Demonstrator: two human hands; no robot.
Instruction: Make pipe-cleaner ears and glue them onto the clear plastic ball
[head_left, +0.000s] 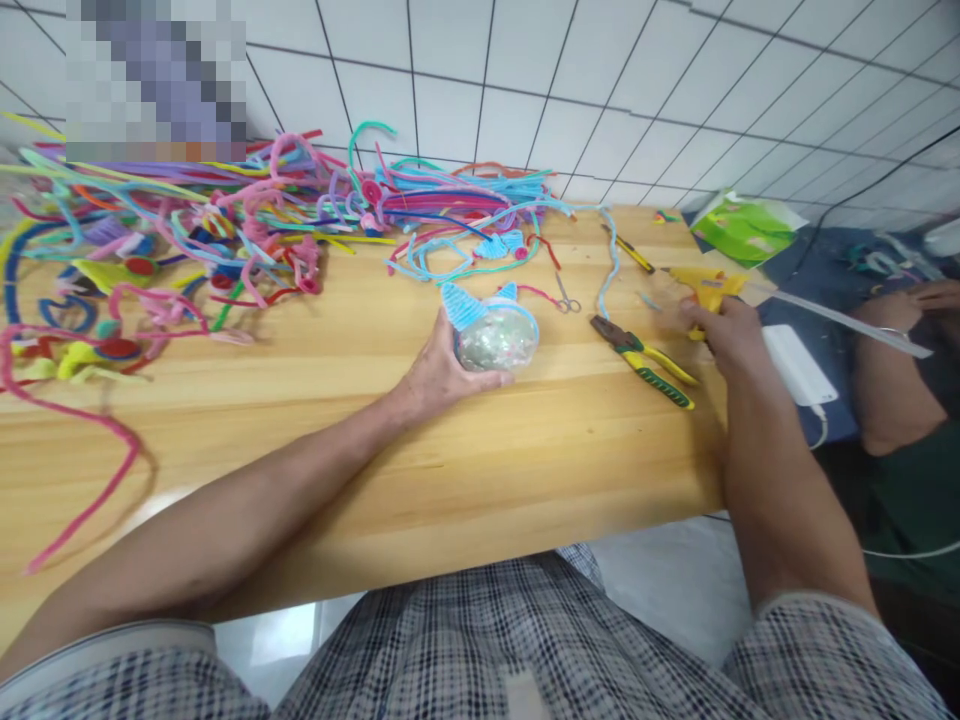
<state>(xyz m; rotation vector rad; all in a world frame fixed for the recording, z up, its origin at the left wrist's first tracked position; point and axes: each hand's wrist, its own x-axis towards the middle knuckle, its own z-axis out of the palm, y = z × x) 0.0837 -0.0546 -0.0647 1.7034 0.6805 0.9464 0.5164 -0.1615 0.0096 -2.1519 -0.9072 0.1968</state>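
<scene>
My left hand (448, 362) is wrapped round a clear, shiny ball (496, 338) with a light-blue pipe-cleaner rim and two pointed blue ears (463, 306), held above the middle of the table. At the table's right edge my right hand (726, 328) grips a yellow glue gun (709, 287) by its handle. A long translucent glue stick (840, 318) juts out of the gun's back to the right. Pliers (643, 362) with green and yellow handles lie between my hands. Small scissors (568, 304) rest just beyond the ball.
Many coloured pipe cleaners (247, 215) are heaped along the wall on the left and centre. A yellow craft knife (634, 250) lies at the back. To the right are a green packet (746, 228), a white power strip (799, 378) and another person's arm (896, 370).
</scene>
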